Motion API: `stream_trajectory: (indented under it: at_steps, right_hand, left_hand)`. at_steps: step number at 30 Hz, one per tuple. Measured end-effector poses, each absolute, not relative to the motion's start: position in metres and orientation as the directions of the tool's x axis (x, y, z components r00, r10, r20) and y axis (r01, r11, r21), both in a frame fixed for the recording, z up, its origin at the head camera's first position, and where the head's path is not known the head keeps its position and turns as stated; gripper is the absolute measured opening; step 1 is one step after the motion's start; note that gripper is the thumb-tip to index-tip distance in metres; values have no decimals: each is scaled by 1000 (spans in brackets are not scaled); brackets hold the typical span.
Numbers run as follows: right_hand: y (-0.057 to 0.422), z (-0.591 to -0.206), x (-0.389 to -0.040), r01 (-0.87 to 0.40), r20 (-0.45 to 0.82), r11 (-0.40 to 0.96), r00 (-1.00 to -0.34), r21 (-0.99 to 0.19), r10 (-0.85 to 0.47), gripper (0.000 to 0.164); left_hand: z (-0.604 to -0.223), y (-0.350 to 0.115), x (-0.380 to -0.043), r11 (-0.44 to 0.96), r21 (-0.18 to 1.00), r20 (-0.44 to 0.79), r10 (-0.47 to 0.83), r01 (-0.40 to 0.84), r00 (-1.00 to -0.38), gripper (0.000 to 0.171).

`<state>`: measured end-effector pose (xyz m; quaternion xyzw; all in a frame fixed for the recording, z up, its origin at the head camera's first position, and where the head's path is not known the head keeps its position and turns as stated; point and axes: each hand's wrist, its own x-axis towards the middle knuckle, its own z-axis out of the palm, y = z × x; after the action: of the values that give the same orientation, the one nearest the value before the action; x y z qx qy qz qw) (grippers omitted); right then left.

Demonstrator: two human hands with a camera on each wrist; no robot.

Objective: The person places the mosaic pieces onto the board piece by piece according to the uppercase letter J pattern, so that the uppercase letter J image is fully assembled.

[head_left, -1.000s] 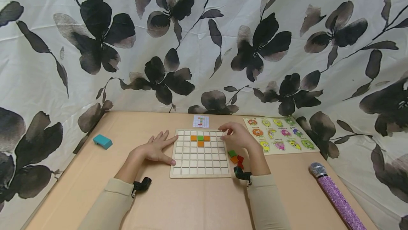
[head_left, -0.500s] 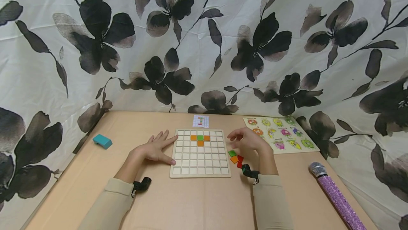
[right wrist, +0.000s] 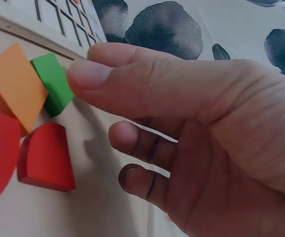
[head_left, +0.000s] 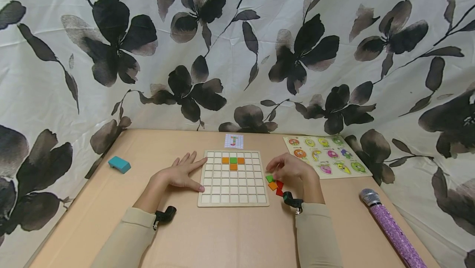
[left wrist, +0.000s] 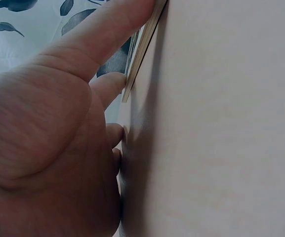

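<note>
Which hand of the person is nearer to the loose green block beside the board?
The right hand: its thumb and index finger are right by the green block. The left hand is across the board, touching its left edge.

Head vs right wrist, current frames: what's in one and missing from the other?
Only head: the left hand at the board's left edge, the blue block, the microphone and the small pattern card.

Only right wrist: the palm side of the right hand, and the rounded edges of the red blocks, too small to make out from the head.

Both: the right hand, part or all of the board, the loose green block, orange block, red blocks and flowered cloth.
</note>
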<state>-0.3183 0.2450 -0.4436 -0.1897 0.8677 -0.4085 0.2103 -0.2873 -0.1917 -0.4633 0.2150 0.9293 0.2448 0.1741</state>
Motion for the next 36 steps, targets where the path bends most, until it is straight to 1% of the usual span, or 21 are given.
stream_trajectory:
  at_steps: [6,18,31,36]
  right_hand:
    - [243,-449,-320,-172,-215,584,-818,-794,-533,23]
    - [239,-451,-318,-159,-237,637,-839,-755,-490,22]
    - [238,-451,-319,-141,-252,641,-840,-754,-481,20]
    - [238,-451,-320,-153,-246,642,-838,-751,-487,20]
  left_hand:
    - [-463,-192,-287,786,533,-220,485,312,-846,114]
    - [-463,-191,-287,786,533,-219,486,313,-846,114]
    - [-466,-191,-288,784,535,-217,487,314,-846,114]
    - [-466,-192,-288,785,534,-218,487,314,-846,114]
